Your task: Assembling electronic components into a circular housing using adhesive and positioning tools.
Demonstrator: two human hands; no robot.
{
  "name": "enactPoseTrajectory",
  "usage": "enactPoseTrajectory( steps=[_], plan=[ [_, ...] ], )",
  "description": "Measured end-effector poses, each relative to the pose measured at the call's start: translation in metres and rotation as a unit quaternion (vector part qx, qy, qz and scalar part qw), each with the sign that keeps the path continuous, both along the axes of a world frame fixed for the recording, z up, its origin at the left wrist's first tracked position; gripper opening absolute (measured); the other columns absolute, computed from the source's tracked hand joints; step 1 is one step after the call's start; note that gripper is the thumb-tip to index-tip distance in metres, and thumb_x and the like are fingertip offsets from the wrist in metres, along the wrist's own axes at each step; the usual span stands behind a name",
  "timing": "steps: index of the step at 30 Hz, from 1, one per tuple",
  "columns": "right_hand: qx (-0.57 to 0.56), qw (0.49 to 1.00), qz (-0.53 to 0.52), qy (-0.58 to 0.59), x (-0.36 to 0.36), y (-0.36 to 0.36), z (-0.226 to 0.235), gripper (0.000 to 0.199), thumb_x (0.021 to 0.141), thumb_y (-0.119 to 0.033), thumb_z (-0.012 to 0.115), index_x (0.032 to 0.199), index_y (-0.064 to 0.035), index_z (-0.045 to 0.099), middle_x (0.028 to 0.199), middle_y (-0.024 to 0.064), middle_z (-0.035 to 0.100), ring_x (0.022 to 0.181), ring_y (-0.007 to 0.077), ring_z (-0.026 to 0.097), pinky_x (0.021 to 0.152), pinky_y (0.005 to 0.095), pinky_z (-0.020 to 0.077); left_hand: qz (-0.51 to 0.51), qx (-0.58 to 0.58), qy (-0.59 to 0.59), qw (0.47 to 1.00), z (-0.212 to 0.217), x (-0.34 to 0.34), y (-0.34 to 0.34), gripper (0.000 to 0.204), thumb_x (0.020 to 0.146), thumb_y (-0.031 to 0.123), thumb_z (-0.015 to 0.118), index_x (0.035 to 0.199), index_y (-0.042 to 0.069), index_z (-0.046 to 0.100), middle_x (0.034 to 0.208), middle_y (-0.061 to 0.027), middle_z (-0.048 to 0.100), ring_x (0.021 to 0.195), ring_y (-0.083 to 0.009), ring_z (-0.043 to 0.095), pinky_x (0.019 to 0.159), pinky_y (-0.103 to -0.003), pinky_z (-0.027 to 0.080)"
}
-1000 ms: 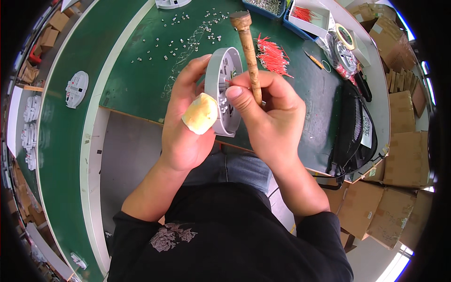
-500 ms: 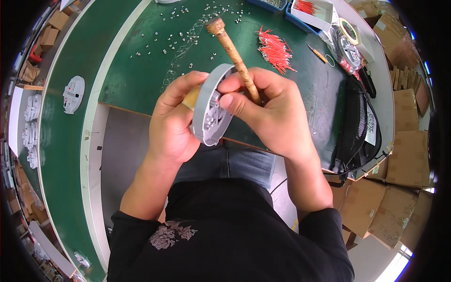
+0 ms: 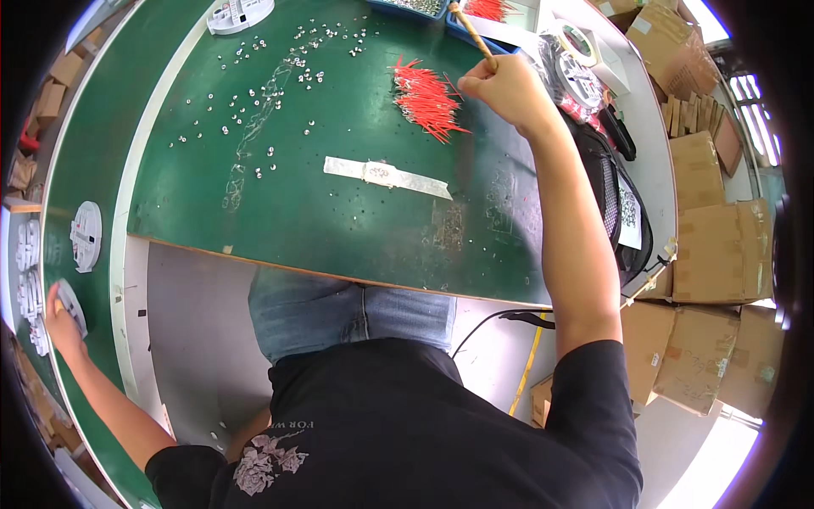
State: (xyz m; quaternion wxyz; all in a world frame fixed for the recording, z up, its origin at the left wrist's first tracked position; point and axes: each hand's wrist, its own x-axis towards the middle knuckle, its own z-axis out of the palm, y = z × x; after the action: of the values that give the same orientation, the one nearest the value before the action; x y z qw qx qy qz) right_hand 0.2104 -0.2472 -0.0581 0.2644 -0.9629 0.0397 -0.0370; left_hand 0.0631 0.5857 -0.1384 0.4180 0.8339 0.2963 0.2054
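While L hand [image 3: 66, 332] touches the gray part [image 3: 74, 304] at 9 o'clock (can't tell if fingers grip), R hand [image 3: 513, 89] fingers squeeze a wood stick [image 3: 474, 36], 1 o'clock; best keep stick clear, w/ part flat.

Grey casing [image 3: 74, 307] partly hidden by left grip [image 3: 63, 329], blue bin [image 3: 405, 12] cropped

round pale-grey housing [image 3: 75, 307], far left; brown stick [image 3: 476, 36], slanted, top.
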Motion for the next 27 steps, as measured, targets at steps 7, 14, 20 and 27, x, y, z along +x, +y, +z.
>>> enactPoseTrajectory(
  steps=[7, 14, 20, 27],
  plan=[
    [-0.115, 0.991, 0.022, 0.058, 0.028, 0.003, -0.004, 0.024, 0.074, -0.021, 0.075, 0.079, 0.0016, 0.071, 0.065, 0.0071, 0.064, 0.062, 0.0174, 0.061, 0.061, 0.0331, 0.0492, -0.017, 0.406, 0.130, 0.905, -0.001, 0.007, -0.016, 0.039, 0.101, 0.022, 0.055, 0.138, 0.012, 0.060, 0.133, -0.0103, 0.061, 0.120, -0.0250, 0.058, 0.103, -0.035, 0.043],
    [-0.143, 0.985, 0.089, 0.026, 0.029, -0.005, -0.004, 0.023, 0.074, -0.021, 0.073, 0.076, 0.0018, 0.070, 0.063, 0.0087, 0.062, 0.059, 0.0169, 0.059, 0.057, 0.0328, 0.0477, -0.194, 0.199, 0.039, 0.960, 0.021, 0.059, -0.176, 0.051, 0.094, 0.026, 0.067, 0.139, 0.006, 0.055, 0.146, -0.0114, 0.049, 0.128, -0.0289, 0.052, 0.111, -0.037, 0.037],
    [0.000, 0.998, 0.064, -0.020, -0.007, -0.005, 0.030, 0.023, 0.083, -0.022, 0.068, 0.082, 0.0000, 0.067, 0.066, 0.0044, 0.060, 0.060, 0.0101, 0.055, 0.056, 0.0288, 0.0431, -0.172, 0.274, 0.123, 0.938, 0.021, 0.069, -0.149, 0.054, 0.093, 0.024, 0.068, 0.141, 0.004, 0.051, 0.143, -0.0129, 0.051, 0.126, -0.0280, 0.053, 0.109, -0.035, 0.038],
    [0.261, 0.957, 0.117, -0.038, -0.047, 0.037, 0.036, 0.016, 0.092, -0.018, 0.065, 0.095, -0.0029, 0.063, 0.073, -0.0043, 0.057, 0.057, 0.0003, 0.043, 0.050, 0.0204, 0.0329, -0.099, -0.080, -0.193, 0.973, 0.037, 0.052, -0.162, 0.052, 0.096, 0.017, 0.061, 0.144, -0.001, 0.047, 0.146, -0.0151, 0.050, 0.132, -0.0331, 0.050, 0.113, -0.045, 0.038]
  ],
)
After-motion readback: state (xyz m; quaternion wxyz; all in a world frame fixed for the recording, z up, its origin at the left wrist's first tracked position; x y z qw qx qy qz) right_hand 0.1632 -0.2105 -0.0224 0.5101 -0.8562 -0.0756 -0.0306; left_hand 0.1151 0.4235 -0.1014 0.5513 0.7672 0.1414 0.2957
